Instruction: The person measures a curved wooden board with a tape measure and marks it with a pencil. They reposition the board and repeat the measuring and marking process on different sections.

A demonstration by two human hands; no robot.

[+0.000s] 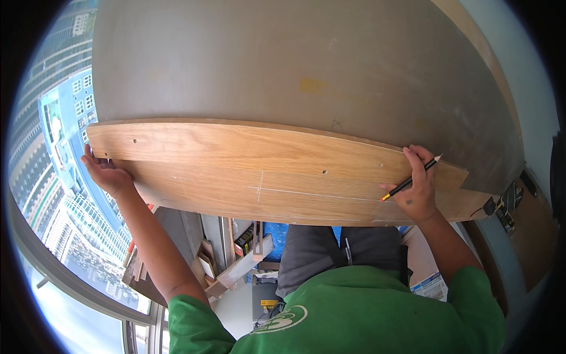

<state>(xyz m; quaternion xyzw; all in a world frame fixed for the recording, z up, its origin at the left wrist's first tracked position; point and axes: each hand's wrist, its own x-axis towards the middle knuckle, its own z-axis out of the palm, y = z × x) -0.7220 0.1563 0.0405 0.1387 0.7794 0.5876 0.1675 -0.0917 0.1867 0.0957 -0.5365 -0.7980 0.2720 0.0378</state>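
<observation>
A long light-wood board (236, 141) with several small holes lies across the worktop. Under its near side shows a second wooden piece (306, 203) marked with thin pale pencil lines. At the board's left end, my left hand (108, 174) grips the corner, palm up, fingers partly hidden at its edge. My right hand (420, 192) rests near the right end, fingertips reaching over the far edge. A black pencil (410, 178) is held in that hand, its sharpened tip pointing up and right and its yellowish end toward the lower left.
A large grey-brown panel (283, 65) extends beyond the board, with a small drawn cross on it. Windows (76, 171) run along the left. Below lie wood offcuts (236, 268) and a blue sheet (274, 236). Dark tools (507, 203) sit at the right end.
</observation>
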